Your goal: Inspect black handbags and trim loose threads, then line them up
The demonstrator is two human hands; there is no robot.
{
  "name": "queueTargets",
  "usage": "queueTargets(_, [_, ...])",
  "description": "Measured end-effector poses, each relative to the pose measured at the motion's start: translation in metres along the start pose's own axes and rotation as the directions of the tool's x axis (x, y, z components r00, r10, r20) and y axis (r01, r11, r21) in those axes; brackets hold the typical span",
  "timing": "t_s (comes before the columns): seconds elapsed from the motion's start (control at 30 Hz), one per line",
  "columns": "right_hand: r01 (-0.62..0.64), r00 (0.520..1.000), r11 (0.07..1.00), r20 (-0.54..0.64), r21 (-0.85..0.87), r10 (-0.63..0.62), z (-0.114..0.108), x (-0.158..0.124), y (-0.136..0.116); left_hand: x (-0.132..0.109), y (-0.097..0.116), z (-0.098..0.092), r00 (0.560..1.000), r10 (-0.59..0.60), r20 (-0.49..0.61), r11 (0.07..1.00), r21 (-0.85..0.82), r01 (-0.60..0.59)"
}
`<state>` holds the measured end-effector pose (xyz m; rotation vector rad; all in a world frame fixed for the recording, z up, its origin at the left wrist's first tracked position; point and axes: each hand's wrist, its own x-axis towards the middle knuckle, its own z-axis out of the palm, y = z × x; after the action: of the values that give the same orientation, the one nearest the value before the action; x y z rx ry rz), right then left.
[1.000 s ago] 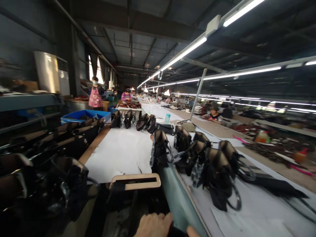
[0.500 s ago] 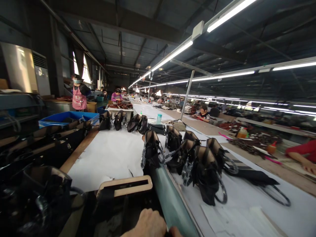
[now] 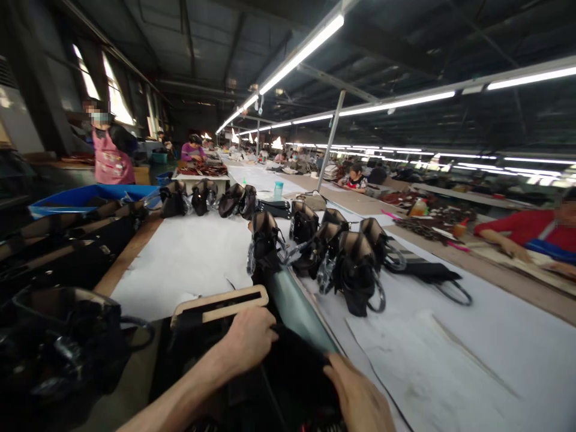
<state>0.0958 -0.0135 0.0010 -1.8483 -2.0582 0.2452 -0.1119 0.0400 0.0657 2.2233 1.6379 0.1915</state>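
Note:
My left hand (image 3: 252,339) is closed, its fingers gripping the upper edge of a soft piece of black fabric (image 3: 299,360). My right hand (image 3: 357,390) holds the same fabric by its right edge, thumb side up. The fabric's lower part is too dark to make out. Just beyond my left hand lies a tan frame with a long slot (image 3: 220,305), on dark material at the near end of the table. Past the fabric, a greenish strip (image 3: 303,309) runs along the table between white paper sheets.
Several black handbags (image 3: 355,270) stand on the right-hand paper, and more black bags (image 3: 72,336) crowd the left. A blue bin (image 3: 90,201) sits behind those. A metal pole (image 3: 332,141) rises from the table. Co-workers include a person in a red top (image 3: 531,231).
My hands have come up from the bottom edge and moved apart, with the black fabric stretched between them. The view has tilted and shifted right, showing more of the red-sleeved person.

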Motion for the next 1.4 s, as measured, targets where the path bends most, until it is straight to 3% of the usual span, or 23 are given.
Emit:
queueTargets(0.13, [0.007, 0.998, 0.996, 0.058, -0.088, -0.002, -0.028, 0.005, -0.008, 0.005, -0.021, -0.002, 1.000, 0.008, 0.003, 0.987, -0.157, -0.007])
queueTargets(0.27, [-0.030, 0.993, 0.992, 0.106, -0.125, 0.043, -0.035, -0.003, 0.002, 0.001, -0.049, -0.003, 0.989, -0.107, 0.105, 0.956, -0.263, 0.132])
queueTargets(0.4, [-0.052, 0.996, 0.988, 0.081, 0.147, 0.040, -0.030, -0.015, 0.013, -0.008, -0.069, -0.002, 0.986, -0.104, 0.128, 0.922, -0.360, 0.144])
queueTargets(0.5, [-0.112, 0.994, 0.921, 0.047, 0.372, 0.101, -0.030, -0.019, 0.008, -0.013, -0.076, 0.005, 0.979, -0.101, 0.176, 0.893, -0.418, 0.168])
queueTargets(0.63, [-0.137, 0.990, 0.905, 0.093, 0.403, 0.108, -0.029, -0.016, -0.011, -0.021, -0.077, 0.016, 0.973, -0.116, 0.200, 0.874, -0.445, 0.196])
queueTargets(0.77, [-0.025, 0.996, 0.951, 0.084, 0.309, -0.002, -0.014, -0.005, -0.025, -0.030, -0.073, 0.021, 0.976, -0.098, 0.194, 0.864, -0.470, 0.180])
queueTargets(0.97, [0.108, 0.991, 0.968, 0.049, 0.226, -0.122, 0.005, 0.004, -0.024, -0.039, -0.076, 0.030, 0.955, -0.092, 0.282, 0.779, -0.578, 0.245])
queueTargets(1.2, [0.117, 0.984, 0.983, 0.119, 0.144, -0.134, -0.014, 0.003, -0.018, -0.042, -0.076, 0.038, 0.933, -0.072, 0.352, 0.689, -0.660, 0.302])
queueTargets(1.4, [0.084, 0.984, 0.991, 0.148, 0.105, -0.099, -0.034, -0.004, -0.015, -0.041, -0.066, 0.029, 0.924, 0.080, 0.373, 0.641, -0.729, 0.239])
